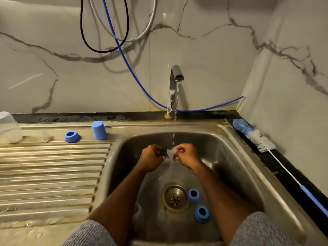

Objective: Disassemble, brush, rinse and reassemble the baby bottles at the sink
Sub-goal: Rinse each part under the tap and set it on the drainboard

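Both hands are down in the sink (230,148), under the thin stream falling from the tap (174,86). The right hand (186,156) has its fingers curled round a small clear piece, a teat (170,153) by the look of it, holding it right where the water lands. The left hand (150,157) is clenched just beside it; something dark shows between its fingers, but I cannot tell what it is or whether that grip truly holds anything. So this looks to me like the rinsing of a teat, with plenty of the job still ahead: two blue rings (193,195) lie in the basin by the drain (175,197), one close to it and the other (202,213) a little nearer the person, and what may be a clear bottle lies low in the basin to the left, too faint to be sure of. Up on the steel worktop (53,174) stand a blue cap (99,130) and a third blue ring (71,136), near each other, and the bottle brush (253,135) lies along the dark ledge at the right. To do this well I would turn the teat slowly so the water runs through the inside as well as over it, pinch the tip open to flush the hole, and keep a firm hold, since wet silicone slips and the drain sits directly below. Once rinsed, it belongs up with the cap, not back in the basin.
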The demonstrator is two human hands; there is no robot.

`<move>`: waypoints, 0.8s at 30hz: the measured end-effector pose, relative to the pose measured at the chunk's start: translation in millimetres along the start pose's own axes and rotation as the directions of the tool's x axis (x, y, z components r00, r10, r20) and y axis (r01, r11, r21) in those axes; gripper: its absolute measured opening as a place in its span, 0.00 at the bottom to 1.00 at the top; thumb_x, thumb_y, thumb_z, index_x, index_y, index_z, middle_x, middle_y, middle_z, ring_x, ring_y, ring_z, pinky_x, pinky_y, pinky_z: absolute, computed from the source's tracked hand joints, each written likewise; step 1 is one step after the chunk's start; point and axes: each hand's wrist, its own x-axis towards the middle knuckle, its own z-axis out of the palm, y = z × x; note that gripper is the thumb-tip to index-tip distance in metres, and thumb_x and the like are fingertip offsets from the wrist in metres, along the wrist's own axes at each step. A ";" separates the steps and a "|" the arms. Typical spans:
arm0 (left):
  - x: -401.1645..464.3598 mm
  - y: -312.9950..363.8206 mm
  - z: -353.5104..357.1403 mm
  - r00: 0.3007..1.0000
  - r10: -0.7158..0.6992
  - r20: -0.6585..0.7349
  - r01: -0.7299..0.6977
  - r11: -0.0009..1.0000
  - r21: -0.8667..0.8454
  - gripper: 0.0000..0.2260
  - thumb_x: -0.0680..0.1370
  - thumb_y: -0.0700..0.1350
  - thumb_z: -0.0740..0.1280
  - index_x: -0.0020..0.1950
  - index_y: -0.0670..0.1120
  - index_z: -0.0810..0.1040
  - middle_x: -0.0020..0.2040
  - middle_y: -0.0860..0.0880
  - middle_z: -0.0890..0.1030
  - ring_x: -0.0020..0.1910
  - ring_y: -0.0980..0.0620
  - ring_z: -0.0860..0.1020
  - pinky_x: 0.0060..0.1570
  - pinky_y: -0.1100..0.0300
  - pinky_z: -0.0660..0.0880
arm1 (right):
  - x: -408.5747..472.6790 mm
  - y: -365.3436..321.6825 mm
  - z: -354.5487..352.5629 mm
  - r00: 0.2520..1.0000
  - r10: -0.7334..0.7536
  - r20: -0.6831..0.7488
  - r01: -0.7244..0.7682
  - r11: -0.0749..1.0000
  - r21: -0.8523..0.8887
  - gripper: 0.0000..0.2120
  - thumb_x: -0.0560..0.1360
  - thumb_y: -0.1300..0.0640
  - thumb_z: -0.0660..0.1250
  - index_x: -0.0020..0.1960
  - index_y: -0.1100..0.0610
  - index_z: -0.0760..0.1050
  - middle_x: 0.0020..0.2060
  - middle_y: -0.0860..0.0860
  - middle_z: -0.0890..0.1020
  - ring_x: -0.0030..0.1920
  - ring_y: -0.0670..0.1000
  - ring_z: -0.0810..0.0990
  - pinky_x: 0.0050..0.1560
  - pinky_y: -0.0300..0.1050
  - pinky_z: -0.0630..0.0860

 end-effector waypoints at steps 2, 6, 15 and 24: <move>-1.4 1.9 1.1 1.000 -0.002 0.017 0.003 1.000 -0.017 0.23 0.75 0.42 0.75 0.68 0.48 0.76 0.58 0.48 0.81 0.58 0.48 0.79 0.59 0.49 0.80 | 2.5 1.4 -2.9 1.000 0.016 -0.001 -0.016 0.996 0.085 0.09 0.77 0.65 0.68 0.43 0.55 0.82 0.34 0.54 0.83 0.32 0.48 0.79 0.28 0.37 0.72; -4.1 4.5 3.4 0.998 0.001 0.057 0.000 1.000 -0.020 0.23 0.75 0.42 0.74 0.70 0.47 0.75 0.59 0.47 0.80 0.55 0.47 0.80 0.54 0.47 0.82 | 0.8 1.0 -5.7 0.999 0.032 0.010 -0.033 0.983 0.178 0.06 0.77 0.66 0.68 0.48 0.57 0.82 0.36 0.54 0.84 0.31 0.47 0.79 0.28 0.36 0.72; -17.6 20.5 7.8 0.983 -0.073 0.168 0.153 0.828 -0.539 0.10 0.84 0.46 0.62 0.64 0.48 0.76 0.52 0.44 0.83 0.43 0.49 0.85 0.45 0.48 0.83 | -2.9 -5.8 -5.8 0.997 0.025 0.077 -0.048 0.952 0.303 0.12 0.78 0.69 0.66 0.50 0.54 0.82 0.44 0.53 0.85 0.42 0.49 0.83 0.37 0.42 0.79; -13.7 16.8 12.5 0.991 -0.080 0.103 0.129 0.727 -0.674 0.13 0.80 0.39 0.69 0.64 0.43 0.76 0.49 0.42 0.85 0.42 0.48 0.85 0.43 0.52 0.83 | -4.1 -11.2 -2.4 0.989 -0.010 0.147 -0.053 0.906 0.419 0.11 0.78 0.70 0.66 0.55 0.58 0.82 0.50 0.59 0.85 0.47 0.56 0.87 0.51 0.54 0.84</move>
